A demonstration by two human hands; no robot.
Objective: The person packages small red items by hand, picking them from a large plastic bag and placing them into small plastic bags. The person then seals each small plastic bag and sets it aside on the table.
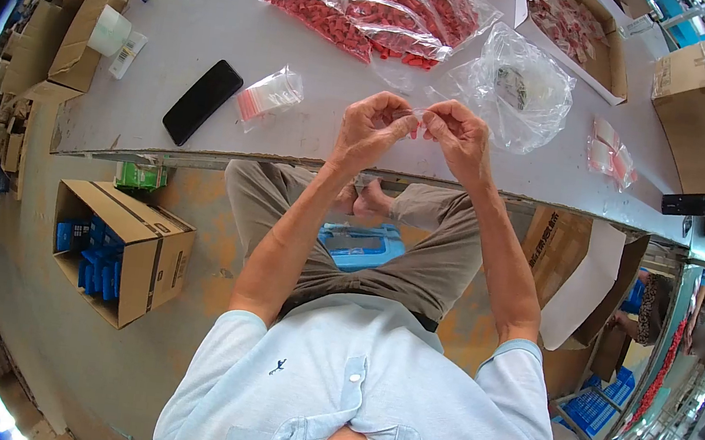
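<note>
My left hand and my right hand meet above the table's near edge, fingertips pinched. Between them is a small clear plastic bag, with a bit of red showing at it; most of it is hidden by the fingers. Beyond my hands lies a large clear bag of small red pieces. A crumpled clear plastic bag rests just past my right hand. To the left of my left hand is a stack of small clear bags with red edges.
A black phone lies on the grey table. At the back right, a shallow box holds small red-and-clear packets. More bags sit at right. Cardboard boxes stand on the floor. Another person is at far right.
</note>
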